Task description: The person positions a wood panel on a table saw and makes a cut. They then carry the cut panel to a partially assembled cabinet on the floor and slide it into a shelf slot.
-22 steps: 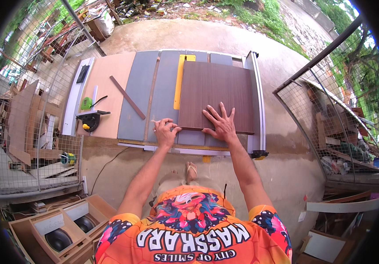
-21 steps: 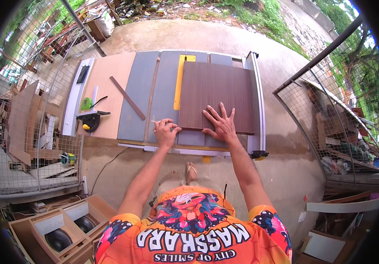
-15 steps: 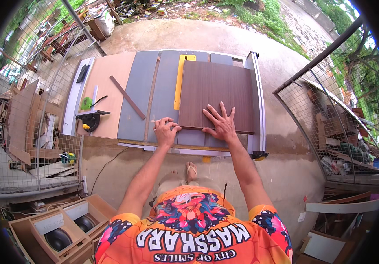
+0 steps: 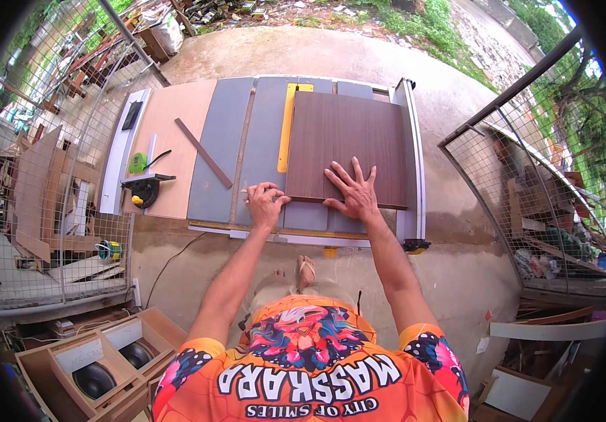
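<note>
Concrete ground (image 4: 451, 274) spreads all around me, with a wire-mesh gate (image 4: 92, 211) on my left. On it stands the grey-topped table (image 4: 261, 126), a pale wooden board (image 4: 176, 126) forming its left part. Toward the right of the table lies the dark brown panel (image 4: 359, 126), flat, its right edge right by the silvery rail (image 4: 410, 155); whether they touch I can't tell. My right hand (image 4: 356, 195) is spread on the panel's near side, fingers fanned, thumb low by the near edge. My left hand (image 4: 266, 205) is curled, a tip at the panel's near left corner; I can't tell if it pinches anything. Compared with a moment ago, table, panel and hands all sit slightly higher in my view, so I judge mostly my head has tipped; the hold is unchanged and I see no clear slide of the panel. It covers part of the yellow insert (image 4: 286, 141). Further left lie a dark strip (image 4: 204, 155), a black gauge (image 4: 147, 191) and a green tape measure (image 4: 137, 162).
</note>
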Tool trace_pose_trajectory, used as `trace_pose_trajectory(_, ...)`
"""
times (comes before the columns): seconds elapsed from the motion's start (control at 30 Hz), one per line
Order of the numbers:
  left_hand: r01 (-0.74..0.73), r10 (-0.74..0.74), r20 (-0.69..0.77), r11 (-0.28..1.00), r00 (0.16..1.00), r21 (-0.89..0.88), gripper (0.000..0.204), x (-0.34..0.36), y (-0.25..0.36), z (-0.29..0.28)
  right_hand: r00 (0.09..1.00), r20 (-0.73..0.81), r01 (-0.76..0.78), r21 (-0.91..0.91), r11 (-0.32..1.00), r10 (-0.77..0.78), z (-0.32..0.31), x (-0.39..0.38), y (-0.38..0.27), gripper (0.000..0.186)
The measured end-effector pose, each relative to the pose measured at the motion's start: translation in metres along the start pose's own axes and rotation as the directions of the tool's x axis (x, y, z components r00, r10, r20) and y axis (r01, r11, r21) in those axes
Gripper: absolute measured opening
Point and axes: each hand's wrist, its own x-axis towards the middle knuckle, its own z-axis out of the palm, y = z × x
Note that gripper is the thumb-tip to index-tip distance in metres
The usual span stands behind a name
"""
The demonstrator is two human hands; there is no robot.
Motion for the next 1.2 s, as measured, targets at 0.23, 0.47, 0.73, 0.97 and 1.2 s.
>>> trace_pose_trajectory(0.23, 0.017, -0.017, 0.012, 1.0, 1.0, 0.012, 0.022, 0.005, 0.004, -0.001, 1.0, 0.005, -0.003, -0.006, 1.0, 0.003, 0.002, 0.003, 0.003, 0.091)
trace_pose_trajectory(0.47, 0.017, -0.017, 0.013, 1.0, 1.0, 0.016, 0.022, 0.008, 0.001, 0.002, 1.0, -0.005, -0.001, 0.002, 1.0, 0.001, 0.002, 0.006, 0.005, 0.09)
trace_pose_trajectory(0.73, 0.027, -0.027, 0.007, 0.999, 1.0, 0.025, 0.021, 0.013, 0.0, 0.006, 1.0, 0.009, -0.008, -0.002, 1.0, 0.008, 0.001, 0.011, 0.007, 0.091)
trace_pose_trajectory(0.97, 0.026, -0.026, 0.011, 0.999, 1.0, 0.024, 0.022, 0.017, 0.0, 0.006, 1.0, 0.025, -0.01, 0.0, 1.0, 0.01, 0.0, 0.014, 0.008, 0.092)
trace_pose_trajectory(1.2, -0.009, 0.009, -0.01, 1.0, 1.0, 0.03, 0.024, 0.021, 0.001, 0.006, 0.999, 0.041, -0.008, -0.016, 1.0, 0.008, 0.0, 0.017, 0.01, 0.09)
